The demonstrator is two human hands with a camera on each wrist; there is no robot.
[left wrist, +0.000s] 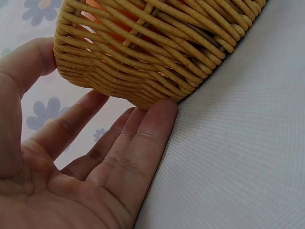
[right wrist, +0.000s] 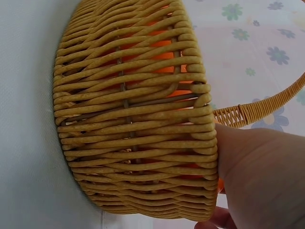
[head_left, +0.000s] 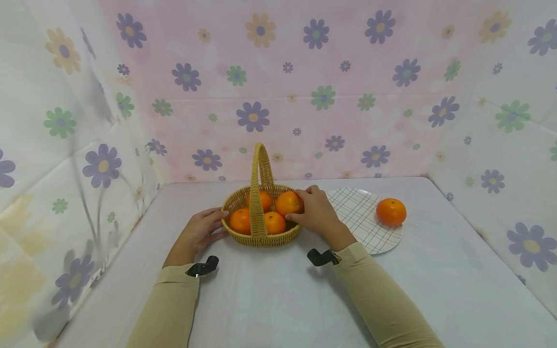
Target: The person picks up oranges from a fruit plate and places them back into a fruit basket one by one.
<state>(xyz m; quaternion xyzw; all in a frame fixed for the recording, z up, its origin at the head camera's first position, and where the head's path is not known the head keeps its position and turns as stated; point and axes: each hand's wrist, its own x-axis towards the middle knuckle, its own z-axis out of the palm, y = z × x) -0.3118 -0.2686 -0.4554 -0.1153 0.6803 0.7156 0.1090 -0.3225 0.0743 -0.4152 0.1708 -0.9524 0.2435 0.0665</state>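
Observation:
A yellow woven basket (head_left: 270,240) with a tall arched handle (head_left: 257,203) stands on the table, with several oranges (head_left: 241,222) inside. My left hand (head_left: 202,231) is at its left side. In the left wrist view the thumb touches the rim and extended fingers (left wrist: 138,157) rest against the lower wicker wall. From the right, my right hand (head_left: 319,211) reaches over the rim and holds the right-hand orange (head_left: 287,203) between thumb and fingers. In the right wrist view the basket wall hides most of this grasp.
Right of the basket lies a white plate (head_left: 352,212) with a grid pattern, partly covered by the right forearm. Another orange (head_left: 391,211) sits on its right side. Flower-printed cloth walls (head_left: 287,121) rise behind and at both sides of the pale table (head_left: 270,299).

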